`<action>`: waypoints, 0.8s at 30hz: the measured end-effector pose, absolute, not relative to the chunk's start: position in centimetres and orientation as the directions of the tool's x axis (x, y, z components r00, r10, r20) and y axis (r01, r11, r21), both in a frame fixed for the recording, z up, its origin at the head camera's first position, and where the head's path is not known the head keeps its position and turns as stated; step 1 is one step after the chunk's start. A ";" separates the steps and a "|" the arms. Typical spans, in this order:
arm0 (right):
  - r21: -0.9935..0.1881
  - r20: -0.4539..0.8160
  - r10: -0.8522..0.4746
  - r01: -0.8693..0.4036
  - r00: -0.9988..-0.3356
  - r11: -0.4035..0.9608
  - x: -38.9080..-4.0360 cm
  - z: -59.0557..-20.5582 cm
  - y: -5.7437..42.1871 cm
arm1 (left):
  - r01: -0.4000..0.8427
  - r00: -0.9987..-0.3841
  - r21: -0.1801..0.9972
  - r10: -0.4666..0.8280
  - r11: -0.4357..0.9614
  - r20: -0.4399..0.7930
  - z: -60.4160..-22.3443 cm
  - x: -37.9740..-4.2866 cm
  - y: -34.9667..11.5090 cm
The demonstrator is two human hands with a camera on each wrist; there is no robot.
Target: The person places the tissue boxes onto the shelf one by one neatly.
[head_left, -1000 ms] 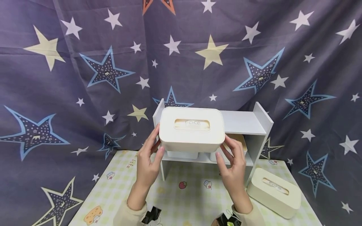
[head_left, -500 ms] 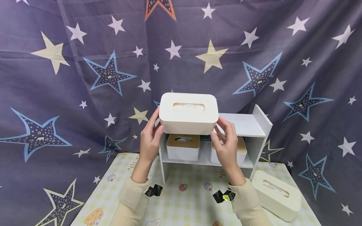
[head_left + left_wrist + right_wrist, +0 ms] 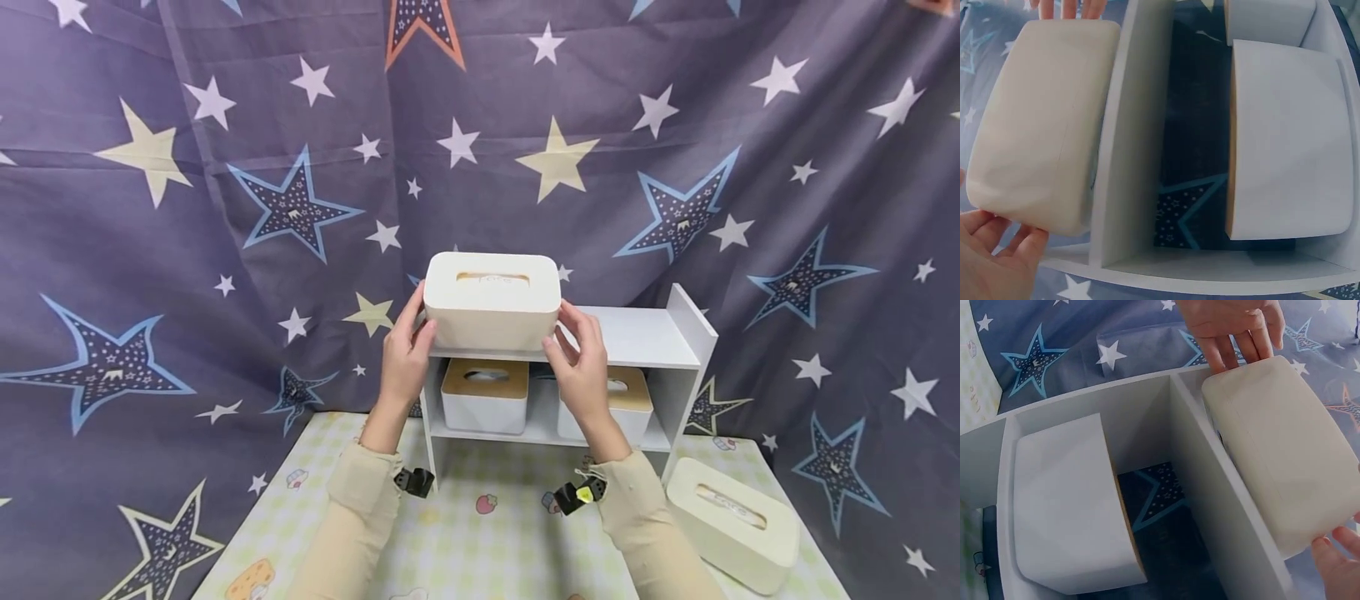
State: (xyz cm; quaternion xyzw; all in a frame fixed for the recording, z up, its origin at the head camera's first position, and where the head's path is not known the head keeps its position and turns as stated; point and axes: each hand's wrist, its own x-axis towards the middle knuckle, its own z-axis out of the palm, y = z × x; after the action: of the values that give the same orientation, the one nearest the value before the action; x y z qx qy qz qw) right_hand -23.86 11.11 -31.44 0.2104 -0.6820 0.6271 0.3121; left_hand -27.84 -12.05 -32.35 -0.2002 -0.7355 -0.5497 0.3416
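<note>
A cream tissue box (image 3: 491, 329) with a slot in its lid is held level at the left part of the white shelf's top board (image 3: 637, 333). My left hand (image 3: 405, 362) grips its left end, thumb in front and fingers around the side. At the opposite end, my right hand (image 3: 581, 362) holds it the same way. In the left wrist view the long cream side of the box (image 3: 1047, 125) lies right along the top board's edge. The right wrist view also has the box (image 3: 1285, 450) close along that board, with fingers at both ends.
On the lower shelf stand two white boxes with wooden lids, one at left (image 3: 486, 410) and one at right (image 3: 633, 421). A second cream tissue box (image 3: 731, 533) sits on the checked tablecloth (image 3: 487, 550) at the right. A starry curtain (image 3: 480, 200) hangs behind.
Both hands have carried the tissue box forward, away from me, first raising it over the shelf, then lowering it slightly to the top board. The lower boxes have come into view.
</note>
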 end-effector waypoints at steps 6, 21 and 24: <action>-0.726 0.686 0.089 -0.673 -0.722 0.141 -24.4 -31.8 10.9 | 0.614 -0.732 0.696 -0.059 0.373 0.678 -32.6 -28.3 -11.8; -0.740 0.670 0.072 -0.658 -0.739 0.137 -24.9 -31.9 10.7 | 0.455 -0.823 0.674 -0.014 0.582 0.568 -31.6 -28.3 -11.0; -0.738 0.672 0.064 -0.661 -0.737 0.138 -25.4 -32.5 10.8 | 0.455 -0.821 0.671 -0.016 0.585 0.571 -31.7 -28.4 -10.9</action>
State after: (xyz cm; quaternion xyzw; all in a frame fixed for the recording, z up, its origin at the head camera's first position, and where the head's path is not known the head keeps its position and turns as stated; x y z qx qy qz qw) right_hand -25.37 10.79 -32.54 0.2146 -0.6955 0.6204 0.2920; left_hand -28.43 -10.88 -31.71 -0.1294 -0.8484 -0.4365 0.2701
